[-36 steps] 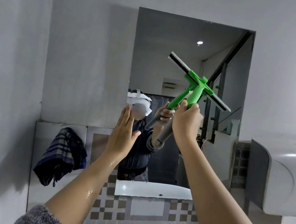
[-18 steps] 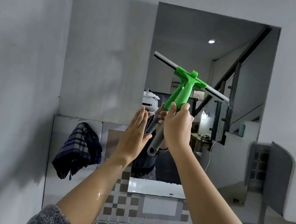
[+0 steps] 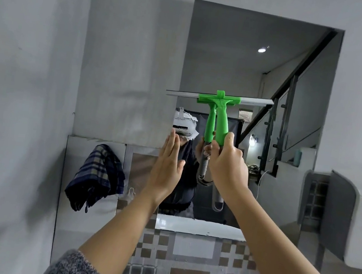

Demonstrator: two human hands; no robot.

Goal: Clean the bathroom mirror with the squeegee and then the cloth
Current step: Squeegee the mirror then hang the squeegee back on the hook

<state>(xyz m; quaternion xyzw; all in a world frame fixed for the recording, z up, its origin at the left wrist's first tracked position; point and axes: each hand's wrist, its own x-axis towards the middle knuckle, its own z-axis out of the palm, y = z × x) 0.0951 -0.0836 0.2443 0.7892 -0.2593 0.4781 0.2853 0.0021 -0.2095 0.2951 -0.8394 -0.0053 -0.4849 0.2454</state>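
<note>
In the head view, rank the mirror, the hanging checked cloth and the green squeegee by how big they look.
1. mirror, by far the largest
2. checked cloth
3. squeegee

Cloth and squeegee are close; the squeegee is partly hidden by the right hand.

The grey wall (image 3: 128,61) carries everything here: the frameless mirror (image 3: 242,64) is fixed flat on it, with a band of tiles (image 3: 193,248) in brown and white checks below its lower edge. A dark plaid cloth (image 3: 97,174) hangs bunched against a pale tile panel on the wall to the left of the mirror, apart from the glass. On the right, a white dispenser (image 3: 360,220) juts out from the wall beside the mirror's lower corner, and the squeegee (image 3: 220,100) has its blade lying level across the glass, its left end reaching just past the mirror's left edge.
</note>
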